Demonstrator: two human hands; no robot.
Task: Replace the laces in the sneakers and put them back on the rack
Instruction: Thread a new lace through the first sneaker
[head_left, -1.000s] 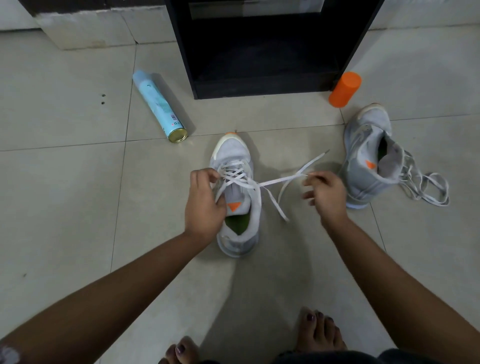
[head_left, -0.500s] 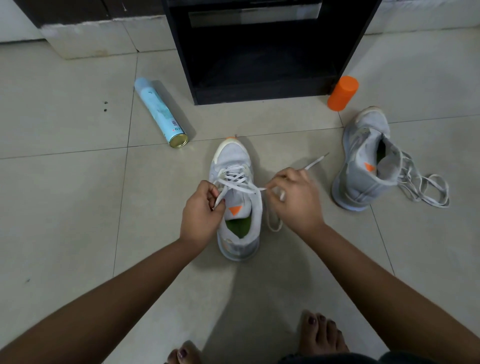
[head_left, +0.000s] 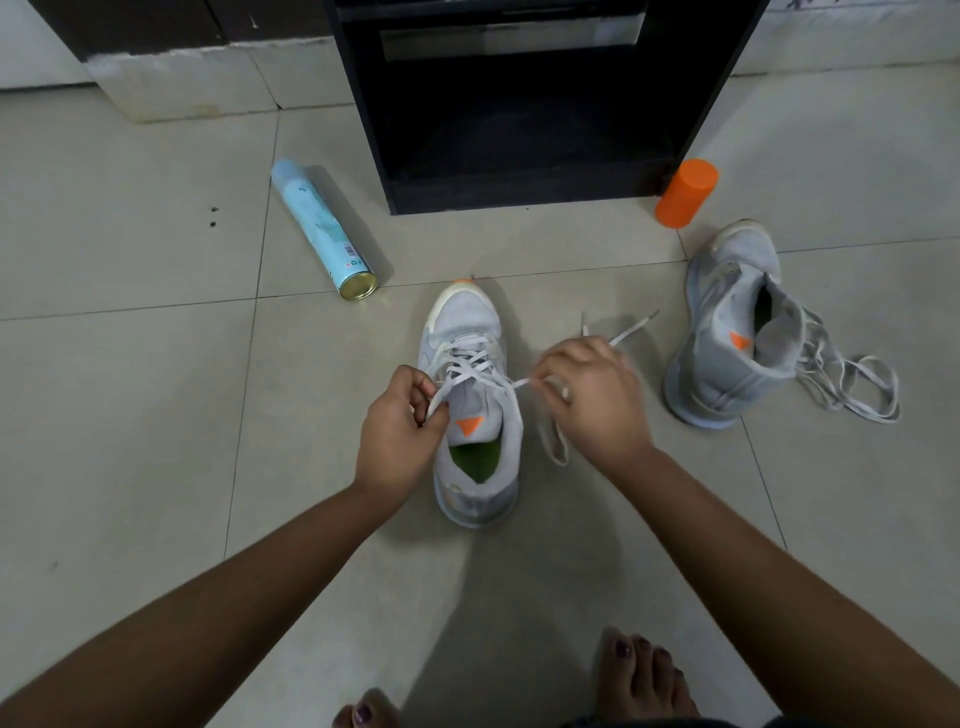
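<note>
A grey sneaker (head_left: 475, 400) is set upright on the floor (head_left: 156, 389), toe pointed away. One end of its white lace (head_left: 470, 366) is pinched by the curled fingers (head_left: 415, 385) of the left hand (head_left: 397, 431) at the sneaker's left side; the other end is gripped in the right hand (head_left: 592, 400), knuckles up, just beside it

Home, prob entryway: tiled floor (head_left: 130, 415), black shoe rack (head_left: 519, 130), bare feet (head_left: 644, 675).

Tiled floor (head_left: 130, 415): upright sneaker (head_left: 467, 322), tipped sneaker (head_left: 727, 364), blue spray can (head_left: 322, 228), orange cylinder (head_left: 685, 193), black rack (head_left: 519, 192).
</note>
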